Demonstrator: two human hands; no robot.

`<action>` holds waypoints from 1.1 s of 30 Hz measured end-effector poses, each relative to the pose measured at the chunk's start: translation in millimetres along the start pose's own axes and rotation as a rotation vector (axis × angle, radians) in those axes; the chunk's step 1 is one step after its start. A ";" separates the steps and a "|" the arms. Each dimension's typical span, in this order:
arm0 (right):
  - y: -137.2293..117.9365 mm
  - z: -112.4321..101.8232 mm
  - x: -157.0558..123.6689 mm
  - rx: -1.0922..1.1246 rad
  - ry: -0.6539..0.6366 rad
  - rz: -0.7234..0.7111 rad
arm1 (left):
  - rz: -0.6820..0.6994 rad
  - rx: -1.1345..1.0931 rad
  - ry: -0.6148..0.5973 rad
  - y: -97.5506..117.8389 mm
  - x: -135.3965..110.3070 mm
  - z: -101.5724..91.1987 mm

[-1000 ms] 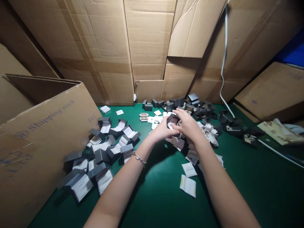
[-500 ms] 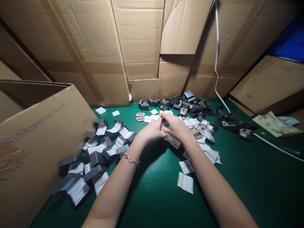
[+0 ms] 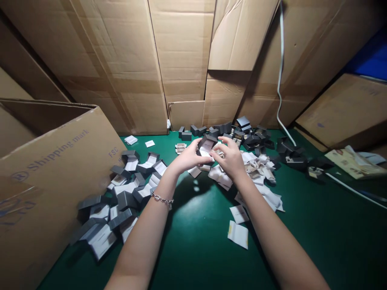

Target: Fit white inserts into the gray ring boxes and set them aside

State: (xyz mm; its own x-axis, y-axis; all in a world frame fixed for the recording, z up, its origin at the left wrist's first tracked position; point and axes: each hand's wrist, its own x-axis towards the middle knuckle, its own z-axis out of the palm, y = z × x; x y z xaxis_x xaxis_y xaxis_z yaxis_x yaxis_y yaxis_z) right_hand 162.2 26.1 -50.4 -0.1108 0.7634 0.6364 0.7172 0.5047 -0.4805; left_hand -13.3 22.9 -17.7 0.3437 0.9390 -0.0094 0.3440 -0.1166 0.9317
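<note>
In my left hand (image 3: pixel 193 158) is a small dark jewelry box (image 3: pixel 208 141), its lid raised and its white lining showing. My thumb lies along the box's near side. My right hand (image 3: pixel 231 158) is at the box's right side, thumb and forefinger apart by the rim; whether they touch it I cannot tell. Beneath and beside the hands lies a heap of white paper slips and small inserts (image 3: pixel 260 167). Two white slips (image 3: pixel 238 234) lie on the green table closer to me.
Many open dark boxes with white linings (image 3: pixel 125 198) are piled at the left, against a large open carton (image 3: pixel 60 177). More dark boxes (image 3: pixel 255 137) line the back. A white cable (image 3: pixel 281 80) hangs at the right, before stacked cardboard (image 3: pixel 184 52). The table (image 3: pixel 193 241) is green.
My hands have moved apart slightly, and the open box now shows in my left hand, where the hands hid it before. The view has shifted a little.
</note>
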 end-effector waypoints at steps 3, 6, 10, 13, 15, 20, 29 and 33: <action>-2.0 1.6 3.9 0.243 0.033 0.178 | 0.155 0.027 0.171 4.2 -0.3 0.5; -5.6 4.1 6.9 0.602 -0.035 0.420 | 0.375 0.195 0.295 9.0 -1.7 2.6; -12.4 6.6 7.6 0.849 -0.142 0.494 | 0.474 0.435 0.332 13.4 -4.4 3.5; -18.1 11.6 5.8 0.906 -0.134 0.479 | 0.476 0.525 0.319 13.9 -4.9 4.7; -20.9 16.2 4.2 0.905 -0.121 0.489 | 0.471 0.545 0.305 13.0 -4.5 6.4; -23.3 15.5 2.2 0.469 -0.160 0.457 | 0.348 0.581 0.304 5.6 -2.0 7.9; -30.5 20.4 -16.8 -0.115 -0.896 0.063 | 0.283 0.573 0.377 -3.8 1.5 -4.7; -33.1 32.2 -25.1 -0.156 -0.979 0.035 | 0.311 0.511 0.374 -2.4 1.6 -6.0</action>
State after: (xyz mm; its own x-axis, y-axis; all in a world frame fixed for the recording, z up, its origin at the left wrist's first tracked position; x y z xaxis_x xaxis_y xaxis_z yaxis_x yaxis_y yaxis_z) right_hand 119.1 3.2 -69.9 -0.5570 0.8085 -0.1899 0.8057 0.4706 -0.3597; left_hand -18.9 26.6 -17.7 0.2004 0.8751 0.4404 0.6773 -0.4485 0.5831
